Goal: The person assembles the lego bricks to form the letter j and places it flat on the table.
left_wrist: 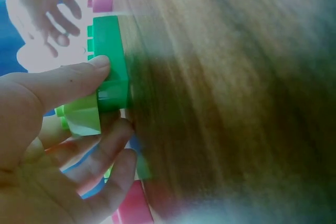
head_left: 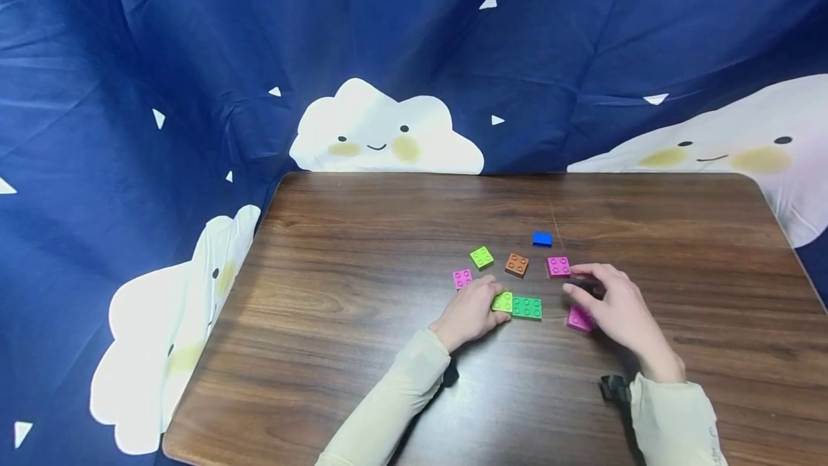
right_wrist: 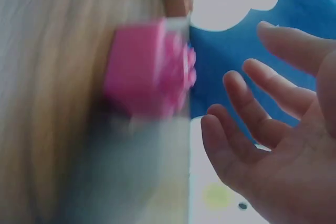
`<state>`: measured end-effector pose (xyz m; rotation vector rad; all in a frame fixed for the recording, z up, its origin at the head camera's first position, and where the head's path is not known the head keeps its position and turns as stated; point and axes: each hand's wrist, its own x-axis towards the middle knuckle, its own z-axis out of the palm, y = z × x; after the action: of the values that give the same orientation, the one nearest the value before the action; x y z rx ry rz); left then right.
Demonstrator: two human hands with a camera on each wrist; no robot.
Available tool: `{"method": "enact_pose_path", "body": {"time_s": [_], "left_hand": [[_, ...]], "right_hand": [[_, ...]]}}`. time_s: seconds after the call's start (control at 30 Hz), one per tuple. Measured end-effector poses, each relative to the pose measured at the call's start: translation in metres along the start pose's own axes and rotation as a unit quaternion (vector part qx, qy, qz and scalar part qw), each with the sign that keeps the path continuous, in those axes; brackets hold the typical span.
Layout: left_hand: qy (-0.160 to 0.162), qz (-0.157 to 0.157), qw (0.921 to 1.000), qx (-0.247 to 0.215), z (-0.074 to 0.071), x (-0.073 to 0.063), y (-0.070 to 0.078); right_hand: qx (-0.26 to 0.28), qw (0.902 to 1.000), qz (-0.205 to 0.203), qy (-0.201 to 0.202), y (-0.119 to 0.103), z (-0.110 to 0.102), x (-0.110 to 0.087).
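Observation:
My left hand [head_left: 471,311] grips a long green brick [head_left: 527,308] at its left end, where a lime brick [head_left: 502,301] sits higher than the green studs. In the left wrist view, the thumb lies on the side of the green brick [left_wrist: 111,45], with the other fingers curled behind the lime brick [left_wrist: 84,116]. To the right, my right hand [head_left: 617,308] hovers with spread, relaxed fingers, holding nothing. Under it lies a pink brick [head_left: 579,318], partly covered in the head view; another pink brick [head_left: 559,267] lies just beyond its fingertips.
Behind the hands, a blue brick [head_left: 542,239], a brown brick [head_left: 516,265] and a second lime brick [head_left: 481,257] lie on the wooden table [head_left: 362,236]. A further pink brick [head_left: 462,278] is beside the left hand. A blue cloud-print cloth [head_left: 517,56] hangs behind the table.

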<state>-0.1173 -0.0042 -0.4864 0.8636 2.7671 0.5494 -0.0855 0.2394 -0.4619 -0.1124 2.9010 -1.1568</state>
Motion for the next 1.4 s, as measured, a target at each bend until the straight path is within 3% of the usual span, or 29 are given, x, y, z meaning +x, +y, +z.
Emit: {"method": "enact_pose_path", "body": {"time_s": [0.23,0.53,0.73,1.4], "left_hand": [[0.003,0.003,1.0,0.005,-0.002,0.0,0.001],[0.004,0.004,1.0,0.002,-0.002,0.0,0.0],[0.008,0.002,1.0,0.002,-0.003,-0.001,0.0],[-0.005,-0.01,0.9999,0.003,-0.002,0.003,0.004]], "right_hand": [[0.003,0.9999,0.008,0.006,0.028,-0.007,-0.009],[0.006,0.9945,-0.006,-0.104,0.04,-0.006,-0.013],[0.001,0.9914,0.014,-0.13,0.039,-0.006,-0.013],[-0.005,0.9923,-0.002,-0.123,0.035,0.0,-0.016]]}}
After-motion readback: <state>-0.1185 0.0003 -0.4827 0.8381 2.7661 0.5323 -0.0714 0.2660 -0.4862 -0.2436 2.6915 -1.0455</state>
